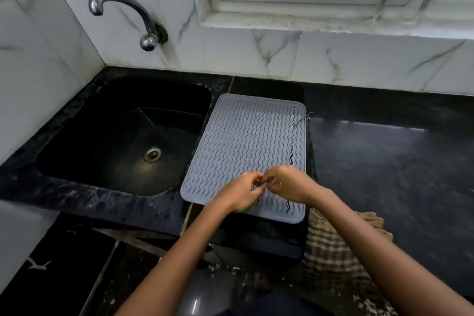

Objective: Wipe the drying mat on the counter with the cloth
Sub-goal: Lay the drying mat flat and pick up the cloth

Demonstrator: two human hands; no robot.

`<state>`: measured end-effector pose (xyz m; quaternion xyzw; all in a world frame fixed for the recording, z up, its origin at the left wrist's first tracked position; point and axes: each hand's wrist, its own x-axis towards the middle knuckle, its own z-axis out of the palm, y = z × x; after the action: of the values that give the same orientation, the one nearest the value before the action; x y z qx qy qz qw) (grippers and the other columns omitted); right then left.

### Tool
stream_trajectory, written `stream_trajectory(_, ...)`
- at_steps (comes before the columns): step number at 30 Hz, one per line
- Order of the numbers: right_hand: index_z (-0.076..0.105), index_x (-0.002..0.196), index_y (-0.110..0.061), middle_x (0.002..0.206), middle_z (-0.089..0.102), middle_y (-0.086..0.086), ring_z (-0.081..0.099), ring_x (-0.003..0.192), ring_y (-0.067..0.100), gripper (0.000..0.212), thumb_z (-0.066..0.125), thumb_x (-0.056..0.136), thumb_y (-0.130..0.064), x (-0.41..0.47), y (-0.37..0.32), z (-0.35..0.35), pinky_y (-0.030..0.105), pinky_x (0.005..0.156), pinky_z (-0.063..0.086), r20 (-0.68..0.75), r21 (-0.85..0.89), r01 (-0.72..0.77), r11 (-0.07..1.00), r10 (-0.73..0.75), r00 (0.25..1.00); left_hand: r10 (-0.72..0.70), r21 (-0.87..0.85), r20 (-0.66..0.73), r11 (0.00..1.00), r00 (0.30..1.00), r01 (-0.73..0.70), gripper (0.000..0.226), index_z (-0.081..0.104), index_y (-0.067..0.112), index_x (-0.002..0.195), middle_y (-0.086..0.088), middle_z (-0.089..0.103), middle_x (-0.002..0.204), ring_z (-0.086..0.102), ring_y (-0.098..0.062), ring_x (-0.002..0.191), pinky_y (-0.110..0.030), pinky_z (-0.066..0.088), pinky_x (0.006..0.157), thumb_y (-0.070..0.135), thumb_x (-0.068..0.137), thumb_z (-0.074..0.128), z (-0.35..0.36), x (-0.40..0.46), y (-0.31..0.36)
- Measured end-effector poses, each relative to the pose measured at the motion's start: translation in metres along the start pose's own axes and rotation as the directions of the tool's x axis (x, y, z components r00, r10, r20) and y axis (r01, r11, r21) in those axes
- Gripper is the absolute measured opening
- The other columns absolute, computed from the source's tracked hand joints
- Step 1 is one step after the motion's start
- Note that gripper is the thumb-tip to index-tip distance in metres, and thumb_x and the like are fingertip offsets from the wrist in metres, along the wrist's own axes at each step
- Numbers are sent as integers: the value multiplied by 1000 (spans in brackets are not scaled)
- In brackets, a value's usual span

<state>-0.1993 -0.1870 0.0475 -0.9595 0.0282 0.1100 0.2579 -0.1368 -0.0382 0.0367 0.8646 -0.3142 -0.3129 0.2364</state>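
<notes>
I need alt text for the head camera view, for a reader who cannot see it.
Two hands, left hand and right hand, meet fingertip to fingertip over the near end of a grey ridged drying mat on a black counter. A checked cloth lies at the counter's near edge beside the mat; a black sink is on the left.

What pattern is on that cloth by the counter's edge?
The cloth is brown-and-cream checked, seen in the head view.

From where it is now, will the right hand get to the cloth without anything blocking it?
Probably yes. The cloth lies on the counter just right of the mat, under the right forearm. The right hand hovers over the mat's near end, touching the left hand; nothing stands between.
</notes>
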Motion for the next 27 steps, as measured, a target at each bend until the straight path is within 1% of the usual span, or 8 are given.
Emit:
stream_trajectory(6,69,105,-14,101,71,6,64,93,23,24,56,85,-9,-47,11,-1,35,80,50,-7,19,-57,998,57,998,46,12,47,999,998,-47,42,49,23,136,1,56,134,56,-20,116,-39,46,99,35,96,52,20,-28,31)
stream_trajectory(11,69,98,-22,85,68,-3,64,86,18,20,60,82,-12,-87,34,-7,33,79,51,-18,39,-153,987,154,988,78,112,58,990,995,-84,51,46,18,140,-1,55,137,53,-22,123,-39,43,103,37,94,56,36,-32,63)
stream_trajectory(13,69,93,-25,86,68,-4,64,85,17,15,63,81,-17,-101,49,-12,32,77,50,-5,31,-208,978,208,978,102,166,83,979,991,-115,53,46,17,140,-3,53,139,52,-23,125,-38,43,104,38,93,57,47,-29,76)
stream_trajectory(15,66,91,-29,93,66,-4,61,91,18,13,68,78,-26,-111,67,-16,36,81,50,41,-41,-272,961,274,961,128,222,95,964,987,-146,55,47,17,139,-5,52,140,50,-25,127,-40,42,105,39,91,59,59,-23,87)
stream_trajectory(18,57,111,-29,118,56,2,53,111,25,43,75,72,-34,-123,96,-22,43,93,46,97,-206,-388,898,413,906,158,301,122,935,980,-188,62,45,16,141,-10,48,140,46,-27,128,-40,41,105,44,89,61,76,-9,103)
stream_trajectory(20,50,120,-28,125,49,4,48,116,27,59,78,69,-38,-128,112,-22,44,95,44,113,-241,-428,871,463,879,163,354,136,913,977,-202,67,44,16,141,-11,47,139,45,-28,128,-40,40,103,49,86,63,87,1,113)
stream_trajectory(24,47,115,-25,120,49,3,46,113,25,67,82,60,-43,-128,123,-15,44,92,45,96,-220,-435,873,464,881,194,462,111,858,975,-223,70,48,18,132,-9,52,130,45,-27,123,-39,39,100,58,77,67,103,18,117)
stream_trajectory(27,45,108,-24,107,55,-2,51,106,23,65,82,58,-44,-122,122,-12,40,84,43,180,-213,-433,876,470,864,170,504,136,836,976,-216,67,50,21,118,-6,62,119,55,-26,112,-37,38,86,62,70,71,108,25,113)
